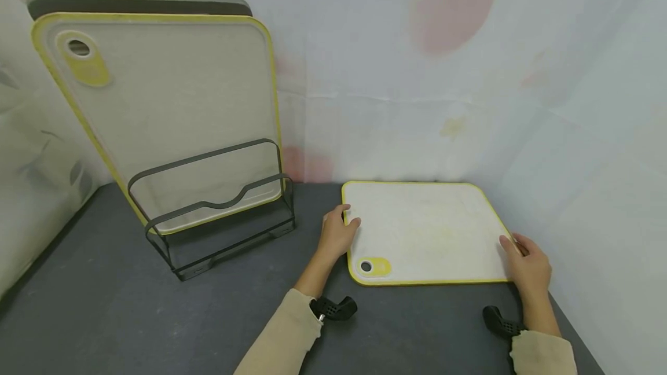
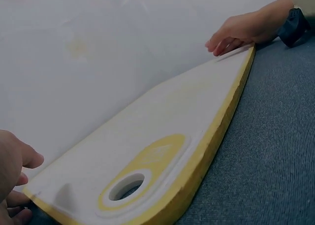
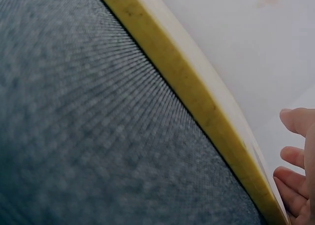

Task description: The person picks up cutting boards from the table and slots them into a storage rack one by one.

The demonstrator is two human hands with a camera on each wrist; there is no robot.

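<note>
Here both hands are gripping the small cutting board [image 1: 427,230] lying flat on the dark worktop [image 1: 104,305], left hand [image 1: 337,233] curled over its left edge, right hand [image 1: 528,262] clasping the right edge for balance.

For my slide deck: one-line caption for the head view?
Both hands, left hand and right hand, hold the flat cutting board's opposite edges beside a rack.
</note>
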